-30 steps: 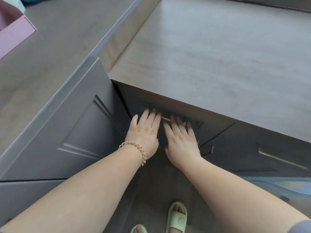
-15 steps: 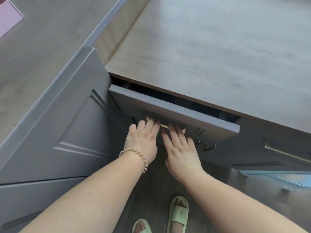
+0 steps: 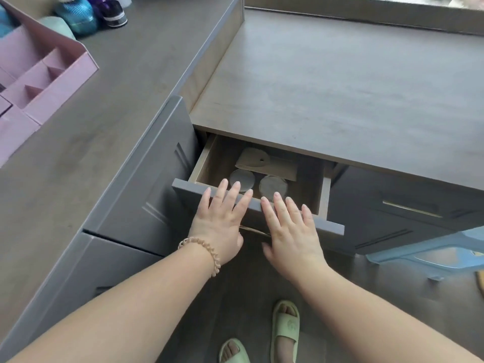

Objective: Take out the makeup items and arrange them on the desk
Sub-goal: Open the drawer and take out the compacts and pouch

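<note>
The drawer (image 3: pixel 207 163) juts from under the counter (image 3: pixel 340 87), at 12 o'clock from the person. Inside, by the front wall, the first jar (image 3: pixel 242 179) sits just at 9 o'clock of the second jar (image 3: pixel 272 184). A flat pouch (image 3: pixel 262 163) lies behind both, at 12 o'clock. The left hand (image 3: pixel 220 224) and right hand (image 3: pixel 290 231) lie side by side over the drawer front. On the raised side counter (image 3: pixel 117 100), an organizer (image 3: pixel 52 82) sits at 10 o'clock, with bottles (image 3: pixel 78 17) behind it at 11.
</note>
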Tool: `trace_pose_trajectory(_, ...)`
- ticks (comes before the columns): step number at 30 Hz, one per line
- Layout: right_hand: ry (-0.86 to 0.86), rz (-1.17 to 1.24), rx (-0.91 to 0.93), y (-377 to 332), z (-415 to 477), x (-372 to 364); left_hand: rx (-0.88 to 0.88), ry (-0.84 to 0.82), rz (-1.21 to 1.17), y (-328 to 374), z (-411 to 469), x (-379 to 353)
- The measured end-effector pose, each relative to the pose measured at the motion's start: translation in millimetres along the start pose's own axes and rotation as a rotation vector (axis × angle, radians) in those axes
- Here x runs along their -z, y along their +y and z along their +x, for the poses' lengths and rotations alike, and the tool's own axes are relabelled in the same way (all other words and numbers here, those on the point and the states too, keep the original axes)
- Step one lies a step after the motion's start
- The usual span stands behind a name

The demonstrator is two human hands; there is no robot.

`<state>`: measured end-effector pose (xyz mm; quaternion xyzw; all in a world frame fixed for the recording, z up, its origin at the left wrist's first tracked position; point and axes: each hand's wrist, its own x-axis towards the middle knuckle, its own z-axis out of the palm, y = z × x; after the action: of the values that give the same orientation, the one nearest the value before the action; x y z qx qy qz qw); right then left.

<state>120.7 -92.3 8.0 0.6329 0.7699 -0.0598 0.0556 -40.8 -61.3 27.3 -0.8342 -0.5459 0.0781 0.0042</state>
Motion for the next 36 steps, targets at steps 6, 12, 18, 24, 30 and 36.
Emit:
trace_pose_trajectory(6, 0.014, -0.011, -0.01, -13, -25, -2, 0.02, -0.192, 0.064, 3, -16, 11)
trace_pose_trajectory(12, 0.077, 0.016, 0.067, -33, -65, -12, -0.061, -0.213, 0.148, 3, -64, 10)
trace_pose_trajectory(18, 0.127, -0.004, 0.161, -29, -70, 14, -0.11, -0.137, 0.044, -4, -63, 29)
trace_pose_trajectory(24, 0.058, -0.101, 0.214, 2, -12, 45, 0.0, -0.09, 0.073, -7, -16, 33)
trace_pose_trajectory(30, -0.207, -0.253, 0.518, 21, 45, 15, 0.317, -0.376, -0.047, 8, 41, -9)
trace_pose_trajectory(36, -0.311, -0.231, 0.64, 30, 84, -25, 0.457, -0.618, -0.071, 20, 77, -50)
